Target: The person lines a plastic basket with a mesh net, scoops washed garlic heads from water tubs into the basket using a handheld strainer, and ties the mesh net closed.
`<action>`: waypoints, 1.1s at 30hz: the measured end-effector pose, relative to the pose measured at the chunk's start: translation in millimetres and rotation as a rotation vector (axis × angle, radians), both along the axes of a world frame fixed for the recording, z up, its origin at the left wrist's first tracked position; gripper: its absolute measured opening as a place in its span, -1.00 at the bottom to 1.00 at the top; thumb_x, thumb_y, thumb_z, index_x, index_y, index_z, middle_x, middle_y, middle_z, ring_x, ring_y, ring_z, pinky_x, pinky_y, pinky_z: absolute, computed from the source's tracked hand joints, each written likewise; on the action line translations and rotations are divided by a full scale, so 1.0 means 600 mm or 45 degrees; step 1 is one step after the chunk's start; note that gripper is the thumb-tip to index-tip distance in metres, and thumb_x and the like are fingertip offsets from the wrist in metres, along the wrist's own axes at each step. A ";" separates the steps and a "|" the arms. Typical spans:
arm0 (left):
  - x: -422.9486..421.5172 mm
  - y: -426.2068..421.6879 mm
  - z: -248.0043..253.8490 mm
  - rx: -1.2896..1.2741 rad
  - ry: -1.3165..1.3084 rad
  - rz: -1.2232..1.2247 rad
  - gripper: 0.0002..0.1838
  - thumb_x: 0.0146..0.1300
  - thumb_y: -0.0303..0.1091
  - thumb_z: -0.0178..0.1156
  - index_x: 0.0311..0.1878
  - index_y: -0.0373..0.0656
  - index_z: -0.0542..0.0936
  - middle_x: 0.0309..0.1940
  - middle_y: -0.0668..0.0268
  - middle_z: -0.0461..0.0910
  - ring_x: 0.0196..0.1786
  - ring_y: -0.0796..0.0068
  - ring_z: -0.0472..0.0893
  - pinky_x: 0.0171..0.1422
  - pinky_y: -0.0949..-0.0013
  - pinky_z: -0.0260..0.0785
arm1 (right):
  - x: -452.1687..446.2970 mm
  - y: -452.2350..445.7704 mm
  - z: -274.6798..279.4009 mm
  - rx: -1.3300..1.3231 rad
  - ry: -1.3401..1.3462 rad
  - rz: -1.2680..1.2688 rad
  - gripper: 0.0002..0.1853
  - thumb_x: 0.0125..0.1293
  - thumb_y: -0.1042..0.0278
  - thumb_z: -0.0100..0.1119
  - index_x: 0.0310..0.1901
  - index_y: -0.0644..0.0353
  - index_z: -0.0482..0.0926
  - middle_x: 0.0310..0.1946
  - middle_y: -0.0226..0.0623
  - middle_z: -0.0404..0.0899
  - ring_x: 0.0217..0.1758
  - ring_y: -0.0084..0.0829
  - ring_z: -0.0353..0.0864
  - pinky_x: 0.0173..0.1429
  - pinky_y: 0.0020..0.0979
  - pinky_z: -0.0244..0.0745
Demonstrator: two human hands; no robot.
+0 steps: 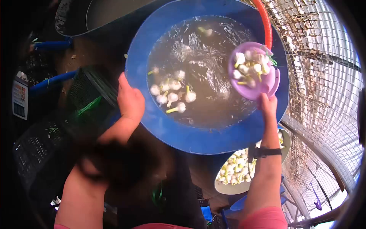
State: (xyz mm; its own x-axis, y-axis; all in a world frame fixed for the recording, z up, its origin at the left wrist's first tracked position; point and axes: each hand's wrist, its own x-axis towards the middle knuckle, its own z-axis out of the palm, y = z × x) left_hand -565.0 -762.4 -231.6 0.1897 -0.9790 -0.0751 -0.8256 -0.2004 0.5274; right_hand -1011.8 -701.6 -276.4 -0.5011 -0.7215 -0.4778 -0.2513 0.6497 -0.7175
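A large blue tub [187, 143] holds murky, rippling water. Several garlic bulbs [173, 91] float in a cluster at its left side, and one more bulb [207, 32] drifts near the far edge. My left hand [130, 100] is closed on the tub's left rim, fingers partly hidden. With my right hand [268, 104] I grip the near edge of a purple plastic bowl [249, 93] at the tub's right side. Inside the bowl lies a heap of white garlic bulbs [249, 65] with short green stems. The bowl is tilted somewhat towards me.
A red hose [265, 23] hangs over the tub's far right rim. Below right stands a pale container [228, 187] full of garlic. Dark crates [36, 152] and a scale [20, 97] are at left. Wire mesh [305, 76] runs along the right.
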 end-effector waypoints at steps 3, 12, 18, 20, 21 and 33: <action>0.002 0.000 -0.005 -0.024 -0.027 -0.014 -0.42 0.04 -0.59 -0.07 0.22 -0.27 0.19 0.03 -0.09 0.43 0.05 -0.12 0.45 0.11 0.08 0.31 | -0.034 0.016 -0.015 -0.072 0.424 0.217 -0.66 0.13 0.32 0.06 -0.10 0.34 0.49 -0.49 -0.17 0.61 -0.61 -0.37 0.57 -0.53 -0.30 0.50; 0.000 -0.001 -0.006 0.019 -0.050 0.065 -0.41 0.03 -0.57 -0.01 0.21 -0.22 0.21 0.01 -0.06 0.43 -0.02 -0.13 0.49 0.03 0.05 0.36 | 0.147 0.011 -0.100 0.697 -0.189 0.600 -0.74 0.10 0.38 -0.01 -0.40 0.48 0.53 -0.73 -0.16 0.49 -0.79 -0.38 0.47 -0.75 -0.37 0.36; 0.000 -0.001 0.000 0.055 -0.024 0.060 -0.42 0.03 -0.57 -0.01 0.21 -0.22 0.21 0.01 -0.06 0.44 -0.03 -0.12 0.50 0.04 0.05 0.36 | 0.292 -0.030 -0.118 0.698 -0.349 0.777 -0.75 0.08 0.38 0.01 -0.45 0.47 0.50 -0.71 -0.16 0.48 -0.80 -0.40 0.44 -0.75 -0.38 0.32; 0.000 -0.001 0.002 0.053 -0.016 0.056 -0.42 0.04 -0.57 -0.01 0.21 -0.24 0.21 0.02 -0.07 0.43 -0.03 -0.11 0.50 0.04 0.06 0.37 | 0.327 -0.039 -0.138 0.692 -0.454 0.757 -0.74 0.13 0.34 0.03 -0.35 0.45 0.51 -0.66 -0.10 0.50 -0.77 -0.37 0.47 -0.72 -0.33 0.38; 0.004 -0.001 -0.004 0.054 -0.025 0.050 -0.42 0.04 -0.57 -0.01 0.21 -0.25 0.20 0.03 -0.06 0.43 -0.02 -0.11 0.50 0.04 0.07 0.37 | 0.335 -0.048 -0.146 0.692 -0.510 0.743 -0.75 0.13 0.35 0.04 -0.36 0.43 0.51 -0.64 -0.12 0.52 -0.77 -0.39 0.46 -0.73 -0.34 0.37; 0.002 0.001 -0.003 0.071 -0.024 0.068 -0.43 0.07 -0.57 0.00 0.22 -0.27 0.19 0.06 -0.10 0.41 0.07 -0.11 0.46 0.11 0.08 0.34 | 0.358 -0.074 -0.153 0.386 -1.212 0.106 -0.80 0.18 0.38 0.06 -0.34 0.40 0.43 -0.71 -0.22 0.44 -0.78 -0.43 0.43 -0.76 -0.43 0.34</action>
